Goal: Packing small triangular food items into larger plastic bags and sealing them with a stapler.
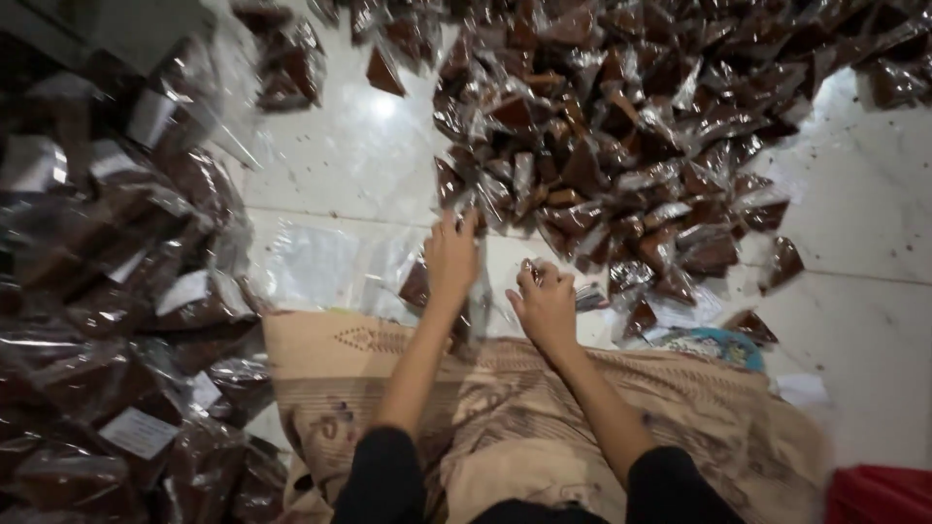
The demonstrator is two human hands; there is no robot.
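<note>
Small clear triangular packets of brown filling point(621, 146) heap ahead; larger white-labelled bags point(107, 320) pile at left.

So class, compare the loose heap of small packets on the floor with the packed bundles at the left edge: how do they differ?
The loose heap lies scattered as single triangular packets on the white floor; the packed bundles are large clear bags crammed full. The bundles carry white labels; the heap's packets show none. The left hand reaches the heap's near edge, while no hand touches the bundles. Both hold dark brown contents in clear, shiny plastic.
</note>
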